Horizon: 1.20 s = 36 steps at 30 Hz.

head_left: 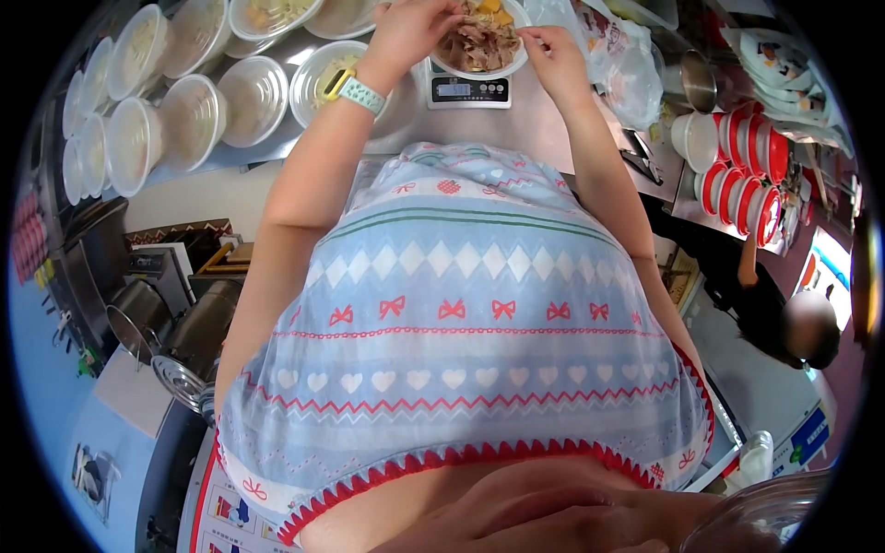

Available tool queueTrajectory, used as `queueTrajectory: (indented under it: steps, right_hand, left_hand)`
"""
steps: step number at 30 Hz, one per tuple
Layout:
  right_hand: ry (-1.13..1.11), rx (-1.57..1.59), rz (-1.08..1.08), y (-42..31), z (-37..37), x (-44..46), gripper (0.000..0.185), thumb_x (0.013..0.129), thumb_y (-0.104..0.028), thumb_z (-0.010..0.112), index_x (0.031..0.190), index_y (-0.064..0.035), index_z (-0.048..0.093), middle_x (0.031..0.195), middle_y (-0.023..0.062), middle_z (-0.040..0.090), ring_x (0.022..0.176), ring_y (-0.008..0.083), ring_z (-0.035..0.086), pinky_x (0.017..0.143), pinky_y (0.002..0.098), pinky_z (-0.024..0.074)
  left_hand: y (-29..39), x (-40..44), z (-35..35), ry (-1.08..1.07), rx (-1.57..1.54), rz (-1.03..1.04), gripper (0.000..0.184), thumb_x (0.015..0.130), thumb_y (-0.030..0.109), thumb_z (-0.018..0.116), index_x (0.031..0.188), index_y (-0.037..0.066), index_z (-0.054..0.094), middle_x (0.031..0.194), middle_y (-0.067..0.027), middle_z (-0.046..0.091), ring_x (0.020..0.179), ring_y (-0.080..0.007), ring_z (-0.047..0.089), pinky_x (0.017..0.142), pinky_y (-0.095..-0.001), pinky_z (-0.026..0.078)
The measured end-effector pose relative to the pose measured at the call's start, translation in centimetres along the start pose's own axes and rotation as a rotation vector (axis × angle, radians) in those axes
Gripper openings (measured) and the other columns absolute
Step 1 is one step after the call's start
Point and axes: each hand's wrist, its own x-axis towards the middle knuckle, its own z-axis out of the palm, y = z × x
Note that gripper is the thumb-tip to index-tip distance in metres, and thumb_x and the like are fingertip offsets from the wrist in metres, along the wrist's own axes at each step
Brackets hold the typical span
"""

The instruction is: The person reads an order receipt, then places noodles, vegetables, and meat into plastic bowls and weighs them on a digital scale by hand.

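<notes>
A round white bowl [441, 64] filled with sliced brown meat [481, 44] and some orange-yellow pieces [495, 13] stands on a digital kitchen scale [468, 90]. The scale's display is lit, but its figures are too small to read surely. From the left, my left hand [415, 32] reaches over the bowl's rim with its fingertips drawn together at the food. What those fingers hold, if anything, is hidden. My right hand [556, 63] grips the bowl's right rim with bent fingers. A yellow-cased watch [354, 92] is on my left wrist.
Several clear bowls [253, 101] of pale food crowd the steel counter to the left. Plastic bags [627, 69] lie right of the scale, beside a metal pot [690, 81]. Red-and-white stacked bowls [737, 175] stand farther right, near another person [728, 267]. Steel pots [138, 323] sit at lower left.
</notes>
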Motion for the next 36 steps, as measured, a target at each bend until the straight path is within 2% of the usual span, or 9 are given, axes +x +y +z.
queueTrajectory:
  steps: [4, 6, 12, 15, 20, 25, 27, 30, 36]
  right_hand:
    - [-0.023, 0.027, 0.026, -1.2, -0.2, 1.5, 0.021, 0.091, -0.022, 0.066, 0.107, -0.012, 0.073, 0.102, 0.0084, 0.064, 0.093, 0.0214, 0.062, 0.082, 0.0301, 0.0501]
    - [0.021, -0.073, -0.257, -2.8, -0.4, 1.6, 0.021, 0.094, -0.021, 0.063, 0.108, -0.0084, 0.072, 0.1, 0.0066, 0.066, 0.094, 0.0188, 0.063, 0.084, 0.0277, 0.0487]
    - [-0.332, 0.141, -0.218, -0.6, 0.8, 3.8, 0.022, 0.088, -0.027, 0.071, 0.095, -0.0063, 0.071, 0.11, 0.0133, 0.062, 0.102, 0.0286, 0.062, 0.088, 0.0361, 0.0498]
    - [-0.339, 0.091, -0.083, -0.6, 0.7, 5.0, 0.024, 0.086, -0.028, 0.072, 0.096, -0.0069, 0.071, 0.112, 0.0135, 0.061, 0.104, 0.0299, 0.061, 0.09, 0.0367, 0.049]
    - [-0.283, -0.218, -0.211, -1.7, -0.2, 6.5, 0.022, 0.083, -0.029, 0.07, 0.096, -0.0118, 0.073, 0.111, 0.0132, 0.061, 0.104, 0.0323, 0.061, 0.09, 0.0382, 0.0495]
    - [-0.221, -0.155, -0.16, -2.3, 0.1, 6.1, 0.021, 0.083, -0.027, 0.066, 0.098, -0.0146, 0.073, 0.115, 0.014, 0.06, 0.109, 0.035, 0.058, 0.091, 0.0427, 0.048]
    - [-0.177, -0.526, -0.393, -2.1, 0.3, 5.4, 0.021, 0.084, -0.025, 0.065, 0.1, -0.0152, 0.074, 0.118, 0.0133, 0.059, 0.116, 0.0363, 0.053, 0.095, 0.0461, 0.0439]
    - [-0.053, -0.322, -0.303, -2.5, 0.8, 6.6, 0.02, 0.084, -0.022, 0.064, 0.101, -0.0179, 0.075, 0.123, 0.0124, 0.057, 0.12, 0.0359, 0.049, 0.098, 0.0495, 0.0394]
    - [-0.366, -0.457, -0.497, -4.1, 2.4, 10.1, 0.023, 0.081, -0.023, 0.067, 0.102, -0.0221, 0.076, 0.124, 0.0133, 0.057, 0.12, 0.034, 0.048, 0.099, 0.0501, 0.0357]
  left_hand:
    - [1.1, 1.2, 1.1, -0.069, -0.275, -0.059, 0.016, 0.09, 0.021, 0.066, 0.09, 0.005, 0.067, 0.084, -0.0159, 0.068, 0.077, -0.0297, 0.065, 0.071, -0.0367, 0.051]
    - [1.6, 1.5, 1.1, -0.131, -0.456, -0.099, 0.017, 0.091, 0.021, 0.065, 0.09, 0.004, 0.066, 0.084, -0.0158, 0.068, 0.077, -0.0294, 0.066, 0.071, -0.0369, 0.051]
    - [0.3, 1.4, 1.5, -0.032, -0.403, -0.272, 0.02, 0.092, 0.024, 0.064, 0.092, 0.003, 0.065, 0.084, -0.0153, 0.069, 0.077, -0.0282, 0.067, 0.071, -0.0364, 0.052]
    - [0.6, 1.0, 1.3, 0.016, -0.267, -0.356, 0.021, 0.09, 0.026, 0.066, 0.092, 0.005, 0.066, 0.085, -0.0148, 0.069, 0.077, -0.0297, 0.068, 0.069, -0.0379, 0.052]
    - [2.0, -0.4, 0.9, 0.033, 0.282, -0.261, 0.017, 0.087, 0.027, 0.067, 0.091, 0.011, 0.07, 0.087, -0.0115, 0.07, 0.089, -0.0304, 0.064, 0.078, -0.0466, 0.047]
    - [2.3, -1.2, -1.1, 0.16, 0.262, -0.205, 0.016, 0.087, 0.026, 0.067, 0.094, 0.012, 0.071, 0.087, -0.0091, 0.07, 0.091, -0.0286, 0.064, 0.08, -0.0465, 0.046]
    - [1.8, -2.4, -1.9, 0.175, 0.281, -0.202, 0.018, 0.087, 0.025, 0.067, 0.097, 0.01, 0.072, 0.088, -0.0098, 0.071, 0.089, -0.0283, 0.065, 0.079, -0.0449, 0.048]
    - [0.1, -4.2, -2.0, 0.275, 0.297, -0.164, 0.015, 0.089, 0.028, 0.065, 0.102, 0.022, 0.072, 0.092, 0.0017, 0.07, 0.088, -0.0233, 0.064, 0.08, -0.0412, 0.041]
    - [1.3, -6.9, -4.0, 0.302, 0.113, -0.282, 0.017, 0.089, 0.025, 0.067, 0.103, 0.017, 0.073, 0.093, -0.0018, 0.072, 0.081, -0.0207, 0.064, 0.076, -0.0346, 0.048]
